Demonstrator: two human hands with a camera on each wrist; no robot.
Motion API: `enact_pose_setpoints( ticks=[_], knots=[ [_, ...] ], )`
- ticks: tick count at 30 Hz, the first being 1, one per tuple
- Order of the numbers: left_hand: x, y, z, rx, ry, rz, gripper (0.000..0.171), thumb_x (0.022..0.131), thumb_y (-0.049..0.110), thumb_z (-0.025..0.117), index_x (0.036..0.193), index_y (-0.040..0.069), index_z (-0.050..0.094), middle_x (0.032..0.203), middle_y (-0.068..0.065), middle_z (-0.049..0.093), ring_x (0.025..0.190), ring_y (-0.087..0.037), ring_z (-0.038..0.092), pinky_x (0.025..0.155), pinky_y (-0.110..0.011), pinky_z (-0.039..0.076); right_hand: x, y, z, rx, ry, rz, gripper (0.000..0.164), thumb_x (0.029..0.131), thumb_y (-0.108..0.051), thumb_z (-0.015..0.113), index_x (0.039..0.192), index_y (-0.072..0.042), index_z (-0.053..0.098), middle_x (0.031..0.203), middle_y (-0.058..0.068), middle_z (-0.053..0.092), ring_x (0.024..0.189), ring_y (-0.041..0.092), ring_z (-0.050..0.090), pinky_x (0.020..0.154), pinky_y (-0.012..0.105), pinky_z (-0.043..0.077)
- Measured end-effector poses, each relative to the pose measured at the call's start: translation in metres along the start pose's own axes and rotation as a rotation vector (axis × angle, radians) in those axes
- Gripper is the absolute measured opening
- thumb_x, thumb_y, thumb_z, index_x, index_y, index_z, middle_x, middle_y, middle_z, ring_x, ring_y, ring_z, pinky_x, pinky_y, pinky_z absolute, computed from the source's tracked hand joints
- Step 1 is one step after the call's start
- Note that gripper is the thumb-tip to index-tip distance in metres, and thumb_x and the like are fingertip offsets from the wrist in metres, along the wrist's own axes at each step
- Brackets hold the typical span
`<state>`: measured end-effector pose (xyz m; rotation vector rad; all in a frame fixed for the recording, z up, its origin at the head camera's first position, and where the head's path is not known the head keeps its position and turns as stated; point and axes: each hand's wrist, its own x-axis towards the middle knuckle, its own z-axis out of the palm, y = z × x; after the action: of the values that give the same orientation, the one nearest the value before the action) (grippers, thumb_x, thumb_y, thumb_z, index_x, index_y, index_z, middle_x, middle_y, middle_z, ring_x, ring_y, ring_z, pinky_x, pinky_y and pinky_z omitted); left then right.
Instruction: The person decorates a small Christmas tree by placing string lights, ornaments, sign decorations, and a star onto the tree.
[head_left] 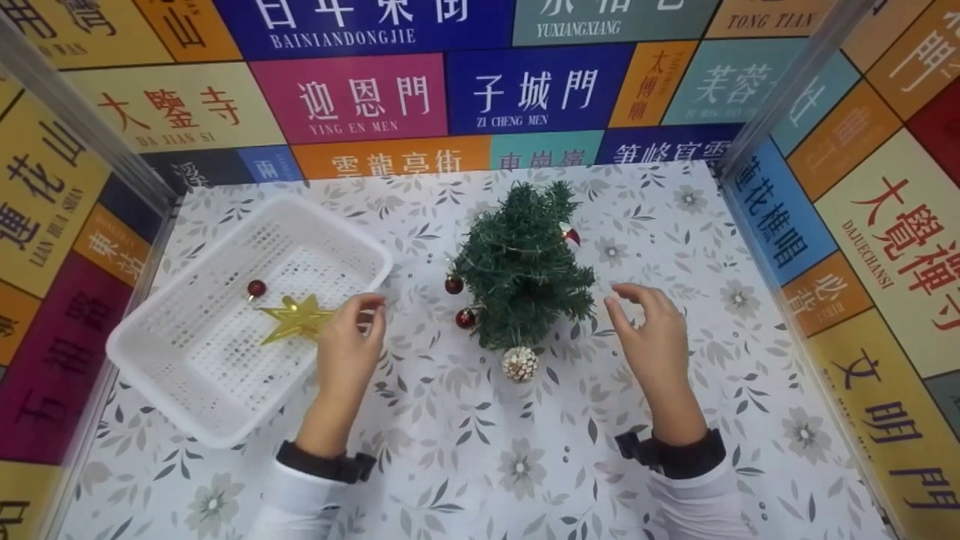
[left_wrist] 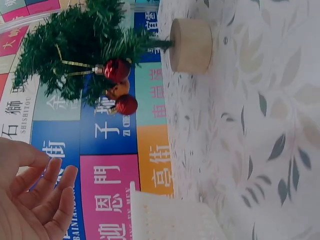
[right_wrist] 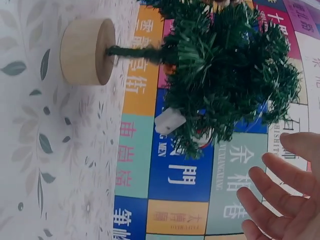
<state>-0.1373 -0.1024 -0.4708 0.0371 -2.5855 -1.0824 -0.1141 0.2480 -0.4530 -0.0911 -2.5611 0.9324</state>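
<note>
A small green Christmas tree [head_left: 525, 262] stands upright on a round wooden base [left_wrist: 191, 46]. Red ball ornaments [head_left: 454, 284] hang on its left side, and a whitish pine cone [head_left: 520, 364] hangs at its front. My left hand [head_left: 349, 345] is over the right rim of the white basket, its fingers loosely bent and holding nothing. Beneath and beside it, a gold star [head_left: 296, 319] lies in the basket, partly covered by the hand in the head view. To the tree's right, my right hand [head_left: 651, 330] hovers with relaxed, parted fingers, apart from the branches.
The white perforated basket [head_left: 176, 401] sits at the left and also contains a small red ball [head_left: 256, 288]. A leaf-patterned cloth [head_left: 517, 465] covers the table. Colourful panels with lettering [head_left: 525, 90] enclose the back and sides. A white piece [right_wrist: 170, 120] hangs among the branches.
</note>
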Motion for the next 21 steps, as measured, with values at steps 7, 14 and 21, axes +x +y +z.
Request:
enact_pose_setpoints(
  ticks=[7, 14, 21],
  knots=[
    [0.029, -0.020, -0.038, 0.101, -0.007, -0.093, 0.019, 0.091, 0.018, 0.056, 0.106, 0.011, 0.063, 0.103, -0.005, 0.065, 0.090, -0.021, 0.063, 0.074, -0.038, 0.049, 0.005, 0.017, -0.004, -0.082, -0.096, 0.078, 0.040, 0.092, -0.035, 0.057, 0.119, -0.006, 0.059, 0.119, 0.016, 0.057, 0.111, 0.035, 0.049, 0.095, 0.049, 0.035],
    [0.055, -0.043, -0.063, 0.225, -0.136, -0.200, 0.026, 0.093, 0.020, 0.049, 0.114, 0.009, 0.061, 0.112, -0.010, 0.062, 0.099, -0.028, 0.058, 0.079, -0.046, 0.046, 0.009, 0.029, -0.007, -0.129, -0.132, 0.078, 0.044, 0.094, -0.033, 0.054, 0.127, -0.004, 0.053, 0.127, 0.020, 0.051, 0.118, 0.038, 0.044, 0.100, 0.051, 0.031],
    [0.081, -0.072, -0.087, 0.321, -0.288, -0.267, 0.032, 0.094, 0.018, 0.047, 0.121, 0.002, 0.055, 0.114, -0.021, 0.055, 0.099, -0.037, 0.054, 0.079, -0.051, 0.044, 0.008, 0.041, -0.008, -0.172, -0.224, 0.065, 0.054, 0.094, -0.036, 0.053, 0.136, -0.004, 0.043, 0.138, 0.023, 0.038, 0.129, 0.041, 0.029, 0.102, 0.060, 0.019]
  ],
)
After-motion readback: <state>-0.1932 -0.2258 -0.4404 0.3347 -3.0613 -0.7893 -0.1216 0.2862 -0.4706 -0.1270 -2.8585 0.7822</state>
